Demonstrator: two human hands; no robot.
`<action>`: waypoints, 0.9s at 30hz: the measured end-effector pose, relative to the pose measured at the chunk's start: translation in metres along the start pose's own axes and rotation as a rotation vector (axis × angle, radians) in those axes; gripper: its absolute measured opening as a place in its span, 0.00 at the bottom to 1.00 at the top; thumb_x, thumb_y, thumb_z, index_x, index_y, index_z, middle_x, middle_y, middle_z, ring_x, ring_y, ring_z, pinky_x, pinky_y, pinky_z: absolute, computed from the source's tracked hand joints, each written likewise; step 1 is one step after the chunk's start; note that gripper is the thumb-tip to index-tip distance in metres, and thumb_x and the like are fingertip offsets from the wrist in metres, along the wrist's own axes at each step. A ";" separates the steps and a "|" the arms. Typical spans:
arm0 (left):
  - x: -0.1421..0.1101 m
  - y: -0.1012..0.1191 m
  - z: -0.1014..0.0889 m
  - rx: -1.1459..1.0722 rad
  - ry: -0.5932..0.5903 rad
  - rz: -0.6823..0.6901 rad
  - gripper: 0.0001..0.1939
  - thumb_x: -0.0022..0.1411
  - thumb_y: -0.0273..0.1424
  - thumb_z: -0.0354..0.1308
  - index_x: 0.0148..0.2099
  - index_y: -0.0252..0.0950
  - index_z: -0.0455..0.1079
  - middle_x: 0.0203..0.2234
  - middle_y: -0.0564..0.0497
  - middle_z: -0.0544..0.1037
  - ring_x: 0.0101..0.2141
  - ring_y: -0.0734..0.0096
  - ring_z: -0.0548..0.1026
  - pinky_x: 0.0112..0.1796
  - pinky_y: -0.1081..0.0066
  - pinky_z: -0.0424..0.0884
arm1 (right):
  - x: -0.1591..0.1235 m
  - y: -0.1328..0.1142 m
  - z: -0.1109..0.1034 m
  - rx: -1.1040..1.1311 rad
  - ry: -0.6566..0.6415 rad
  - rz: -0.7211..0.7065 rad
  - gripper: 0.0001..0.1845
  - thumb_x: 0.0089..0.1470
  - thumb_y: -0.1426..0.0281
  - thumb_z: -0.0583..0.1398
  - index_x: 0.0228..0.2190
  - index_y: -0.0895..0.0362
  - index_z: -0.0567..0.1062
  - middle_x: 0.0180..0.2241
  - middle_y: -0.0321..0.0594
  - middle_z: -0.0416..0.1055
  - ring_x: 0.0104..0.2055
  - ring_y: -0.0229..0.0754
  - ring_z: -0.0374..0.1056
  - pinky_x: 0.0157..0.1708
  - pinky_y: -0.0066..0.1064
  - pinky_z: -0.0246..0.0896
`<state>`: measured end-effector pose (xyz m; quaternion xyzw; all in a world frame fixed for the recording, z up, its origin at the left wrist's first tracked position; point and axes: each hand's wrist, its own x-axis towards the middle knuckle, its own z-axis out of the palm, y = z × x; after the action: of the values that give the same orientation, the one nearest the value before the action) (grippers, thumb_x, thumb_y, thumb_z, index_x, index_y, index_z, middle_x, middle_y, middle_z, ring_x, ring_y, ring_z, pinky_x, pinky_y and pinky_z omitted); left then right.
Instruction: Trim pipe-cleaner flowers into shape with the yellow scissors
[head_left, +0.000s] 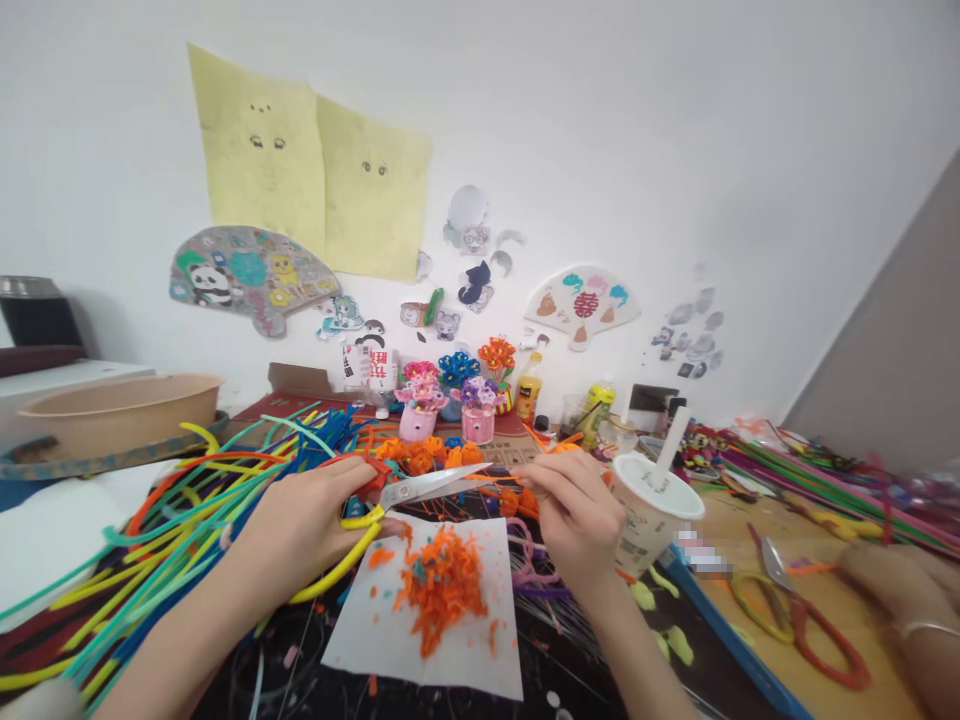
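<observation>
My left hand (319, 505) is closed round a pair of yellow-handled scissors (431, 486), their blades pointing right. Opposite it, my right hand (574, 510) pinches a thin orange strip, likely a pipe cleaner (491, 479), close to the blade tips. Whether the blades touch the strip is hard to make out. Below both hands lies a white paper sheet (352, 655) bearing a pile of orange fuzzy clippings (444, 590) with a few teal bits. Orange pipe-cleaner flowers (420, 457) sit just behind the scissors.
Bundled coloured pipe cleaners (172, 540) spread at left. A lidded cup (649, 515) with a straw stands beside my right hand. Small flower pots (478, 424) and bottles (529, 388) line the back. At right, another person's hand (892, 575) is near orange-handled scissors (825, 635).
</observation>
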<state>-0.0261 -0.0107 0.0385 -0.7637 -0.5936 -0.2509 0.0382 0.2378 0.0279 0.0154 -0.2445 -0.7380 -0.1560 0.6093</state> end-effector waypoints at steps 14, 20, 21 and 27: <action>0.001 0.002 0.000 -0.014 -0.062 -0.010 0.12 0.52 0.42 0.54 0.24 0.40 0.64 0.18 0.57 0.66 0.19 0.72 0.62 0.24 0.75 0.52 | 0.003 -0.003 -0.001 0.028 0.027 0.036 0.12 0.55 0.81 0.57 0.30 0.55 0.77 0.27 0.40 0.73 0.31 0.41 0.68 0.33 0.35 0.63; 0.001 0.001 -0.001 0.021 -0.115 -0.008 0.15 0.53 0.42 0.52 0.23 0.39 0.58 0.17 0.57 0.62 0.20 0.73 0.59 0.24 0.75 0.50 | 0.003 -0.003 0.000 0.052 0.028 0.035 0.10 0.53 0.83 0.58 0.29 0.57 0.76 0.27 0.40 0.72 0.31 0.40 0.67 0.33 0.34 0.63; 0.001 0.001 -0.001 0.028 -0.123 -0.007 0.15 0.53 0.43 0.52 0.23 0.39 0.58 0.17 0.57 0.62 0.20 0.73 0.59 0.24 0.75 0.50 | 0.004 -0.003 0.000 0.054 0.026 0.034 0.11 0.53 0.83 0.58 0.29 0.57 0.76 0.27 0.40 0.72 0.31 0.40 0.66 0.33 0.34 0.63; 0.003 -0.001 0.001 0.042 -0.158 -0.014 0.17 0.54 0.45 0.52 0.22 0.39 0.60 0.17 0.56 0.63 0.21 0.72 0.58 0.24 0.74 0.49 | 0.004 -0.002 0.000 0.055 0.005 0.035 0.10 0.53 0.83 0.58 0.30 0.58 0.76 0.28 0.41 0.72 0.31 0.41 0.66 0.33 0.34 0.63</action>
<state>-0.0259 -0.0075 0.0393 -0.7758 -0.6054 -0.1777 0.0054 0.2361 0.0271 0.0195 -0.2401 -0.7360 -0.1257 0.6204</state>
